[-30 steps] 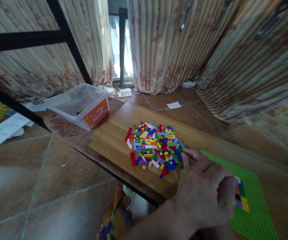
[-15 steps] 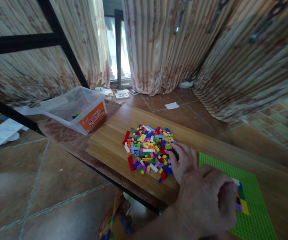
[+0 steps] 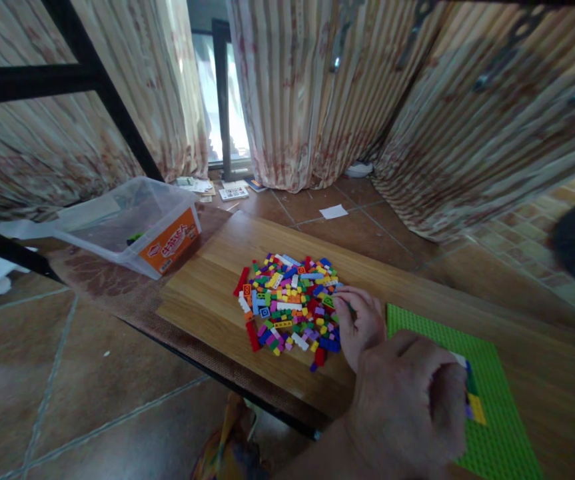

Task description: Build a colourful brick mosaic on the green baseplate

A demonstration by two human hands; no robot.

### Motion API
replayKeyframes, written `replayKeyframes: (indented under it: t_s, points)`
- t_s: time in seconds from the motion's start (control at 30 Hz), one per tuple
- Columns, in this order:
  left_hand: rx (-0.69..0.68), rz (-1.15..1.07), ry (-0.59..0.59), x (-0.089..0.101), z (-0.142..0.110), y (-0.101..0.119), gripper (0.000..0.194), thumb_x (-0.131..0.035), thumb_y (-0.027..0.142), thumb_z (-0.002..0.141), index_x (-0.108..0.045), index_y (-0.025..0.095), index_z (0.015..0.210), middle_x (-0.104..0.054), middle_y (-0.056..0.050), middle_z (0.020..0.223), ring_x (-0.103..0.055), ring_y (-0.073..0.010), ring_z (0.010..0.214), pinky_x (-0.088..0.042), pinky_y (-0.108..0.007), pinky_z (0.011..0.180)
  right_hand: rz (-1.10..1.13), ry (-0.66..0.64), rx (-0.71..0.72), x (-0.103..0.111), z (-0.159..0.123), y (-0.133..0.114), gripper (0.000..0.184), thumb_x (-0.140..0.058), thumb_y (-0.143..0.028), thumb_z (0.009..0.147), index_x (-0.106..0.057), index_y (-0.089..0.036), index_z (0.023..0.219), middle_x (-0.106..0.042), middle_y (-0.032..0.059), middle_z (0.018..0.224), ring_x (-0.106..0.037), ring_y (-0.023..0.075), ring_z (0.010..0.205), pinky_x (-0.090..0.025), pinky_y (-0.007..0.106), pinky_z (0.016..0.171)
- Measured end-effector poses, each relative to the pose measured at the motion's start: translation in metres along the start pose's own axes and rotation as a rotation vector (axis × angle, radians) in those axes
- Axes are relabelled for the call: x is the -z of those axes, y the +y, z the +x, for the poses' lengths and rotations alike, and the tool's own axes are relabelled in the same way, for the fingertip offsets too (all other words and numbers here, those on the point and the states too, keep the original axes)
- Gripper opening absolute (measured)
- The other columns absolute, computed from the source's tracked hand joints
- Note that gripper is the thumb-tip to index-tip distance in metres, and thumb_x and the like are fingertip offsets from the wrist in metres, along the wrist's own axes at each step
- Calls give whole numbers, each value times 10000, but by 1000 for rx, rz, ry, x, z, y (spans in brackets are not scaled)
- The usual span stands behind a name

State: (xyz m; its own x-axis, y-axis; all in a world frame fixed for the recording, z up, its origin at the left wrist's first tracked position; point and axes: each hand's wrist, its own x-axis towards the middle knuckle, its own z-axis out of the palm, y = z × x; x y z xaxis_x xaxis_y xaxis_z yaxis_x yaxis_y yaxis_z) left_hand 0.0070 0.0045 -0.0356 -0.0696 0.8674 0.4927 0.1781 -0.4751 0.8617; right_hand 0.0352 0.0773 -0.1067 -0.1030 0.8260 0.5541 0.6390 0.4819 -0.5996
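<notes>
My right hand [image 3: 362, 327] is at the right edge of a pile of small multicoloured toy building bricks [image 3: 287, 307]. Its thumb and forefinger close on a lime-green building brick [image 3: 328, 302] at the fingertips. Nearer to me, my left hand [image 3: 407, 400] is curled, in front of the right wrist and over the edge of a green studded baseplate [image 3: 502, 400]. Whatever it may hold is hidden behind its bent fingers. Beside it, a few joined bricks, among them a yellow brick [image 3: 477, 409], sit on the baseplate, partly covered by that hand.
The bricks lie on a wooden board [image 3: 207, 280] on a low table. A clear plastic box [image 3: 132, 220] with an orange label stands at the table's left end. Black metal bars [image 3: 97, 77] rise at the left. Papers [image 3: 234, 191] lie on the tiled floor before striped curtains [image 3: 297, 100].
The view has shifted slightly, so the scene sits a little further left. My right thumb and forefinger have drawn closer together at the pile. My left hand stays curled.
</notes>
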Motion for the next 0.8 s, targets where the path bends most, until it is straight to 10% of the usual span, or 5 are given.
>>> replayKeyframes:
  t_s: [0.27,0.8]
  points:
    - [-29,14,26,2,0,4,74,-552,136,867,-610,152,824,-687,-33,810,-634,-138,787,-541,-288,832,228,32,-290,5,-2,-13,308,-534,-486,883,-689,-221,863,-695,8,668,-652,170,647,-502,286,587]
    - [42,58,-39,-6,-2,-1,140,-512,187,875,-609,170,775,-693,-29,751,-663,-161,724,-570,-305,737,-27,-56,80,7,-8,1,169,-605,-352,873,-697,-250,971,-716,39,840,-623,217,780,-500,372,718]
